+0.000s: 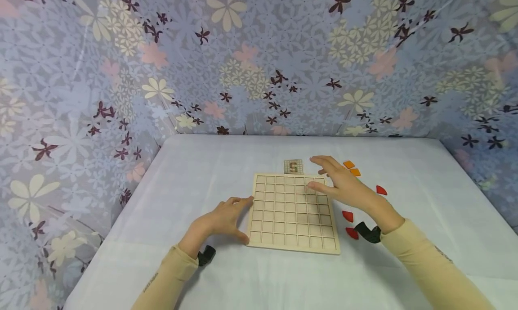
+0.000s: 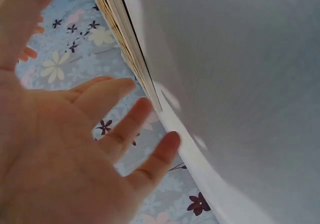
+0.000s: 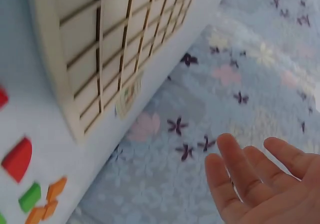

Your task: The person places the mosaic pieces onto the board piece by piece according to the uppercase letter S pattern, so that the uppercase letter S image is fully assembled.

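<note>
We've the board (image 1: 279, 215) just in front of the card (image 1: 293, 167)! Left hand (image 1: 224, 217) spread at its edge, right hand (image 1: 344, 184) loosely spread, right of the card; light, stiff (wooden, we'd guess), best held by opposite sides.

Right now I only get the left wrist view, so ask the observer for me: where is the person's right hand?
Observer: In the head view, the right hand overlaps the far right corner of the square, pale wooden grid board.

Operator: Understood. What lies just past the board's far edge?

Observer: A small square card with a printed grid and a mark like an S or a 5.

Operator: And to the board's right?

Observer: Three flat red quarter-circle pieces lie spread on the white cloth there.
</note>
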Available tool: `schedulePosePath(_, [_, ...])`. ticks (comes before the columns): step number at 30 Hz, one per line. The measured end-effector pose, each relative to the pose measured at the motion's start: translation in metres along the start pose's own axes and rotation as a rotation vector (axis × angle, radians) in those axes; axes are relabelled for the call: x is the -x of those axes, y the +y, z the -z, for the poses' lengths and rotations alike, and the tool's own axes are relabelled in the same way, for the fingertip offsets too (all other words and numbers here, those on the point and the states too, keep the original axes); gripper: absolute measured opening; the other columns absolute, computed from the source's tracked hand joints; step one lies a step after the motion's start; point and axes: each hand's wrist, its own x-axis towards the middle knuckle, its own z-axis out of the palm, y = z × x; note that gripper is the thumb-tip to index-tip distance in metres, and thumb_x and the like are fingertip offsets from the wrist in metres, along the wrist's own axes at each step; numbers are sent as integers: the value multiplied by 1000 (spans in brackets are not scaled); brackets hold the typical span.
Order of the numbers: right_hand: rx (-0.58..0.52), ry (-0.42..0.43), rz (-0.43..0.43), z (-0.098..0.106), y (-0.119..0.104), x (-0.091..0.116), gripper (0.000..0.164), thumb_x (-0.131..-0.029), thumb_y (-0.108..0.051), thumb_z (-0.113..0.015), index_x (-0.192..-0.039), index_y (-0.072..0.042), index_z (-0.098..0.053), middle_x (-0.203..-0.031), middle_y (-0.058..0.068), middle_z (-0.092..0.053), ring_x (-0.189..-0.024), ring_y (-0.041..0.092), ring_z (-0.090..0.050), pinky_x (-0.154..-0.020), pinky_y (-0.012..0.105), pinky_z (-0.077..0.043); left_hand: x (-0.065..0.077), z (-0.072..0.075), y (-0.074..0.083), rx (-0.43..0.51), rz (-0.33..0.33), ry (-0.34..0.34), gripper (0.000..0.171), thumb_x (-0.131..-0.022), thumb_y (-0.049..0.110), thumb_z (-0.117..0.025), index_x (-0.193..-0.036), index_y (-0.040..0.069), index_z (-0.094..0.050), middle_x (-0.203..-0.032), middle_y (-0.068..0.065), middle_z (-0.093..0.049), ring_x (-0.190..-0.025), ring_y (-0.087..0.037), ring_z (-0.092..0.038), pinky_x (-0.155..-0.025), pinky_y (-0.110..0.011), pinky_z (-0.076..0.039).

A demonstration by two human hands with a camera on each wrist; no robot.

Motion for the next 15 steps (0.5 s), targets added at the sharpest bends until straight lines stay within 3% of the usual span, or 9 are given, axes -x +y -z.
schedulePosePath(6, [-36,118,-29,37,18,7,58,-95,-29,-59,-143,-6,-35,-140,16,-37,-109,35,-54,-83,53,-47,-4,-1,1,-13,2,-52,108,-66,45,-84,-150,12,-24,-147,-7,-35,-135,-28,-28,-105,-53,-26])
schedulePosePath(12, [-100,214,-212,69,48,19,55,-94,-32,-59,-140,-8,-41,-137,17,-41,-108,36,-54,-82,55,-45,-4,0,4,-38,13,-73,110,-65,46,-84,-150,10,-23,-146,-9,-36,-134,-29,-29,-104,-50,-28])
schedulePosePath(15, [-142,247,-301,81,71,28,57,-93,-37,-58,-142,-13,-40,-138,13,-43,-110,28,-51,-83,55,-43,-4,-1,5,-48,19,-78,112,-65,46,-84,-150,9,-23,-146,-9,-36,-133,-30,-30,-103,-50,-30])
